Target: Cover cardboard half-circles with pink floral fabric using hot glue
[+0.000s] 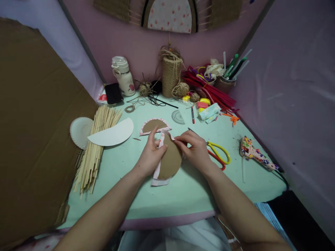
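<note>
A brown cardboard half-disc (170, 160) lies on the pale green table (183, 195) in front of me, with a pink-and-white fabric strip (158, 167) folded along its straight edge. My left hand (151, 153) presses its fingers down on the strip and the cardboard's left side. My right hand (195, 150) pinches the strip's upper end at the top of the cardboard. A second cardboard half-disc (154, 124), edged in the same fabric, lies just behind my hands.
Scissors with yellow and red handles (218, 153) lie right of my right hand, a patterned glue gun (255, 155) further right. Left are bamboo sticks (95, 146), a white paper half-circle (112, 134), a paper plate (78, 130) and a big cardboard sheet (34, 132). Twine, a bottle, pens and chenille stems stand behind.
</note>
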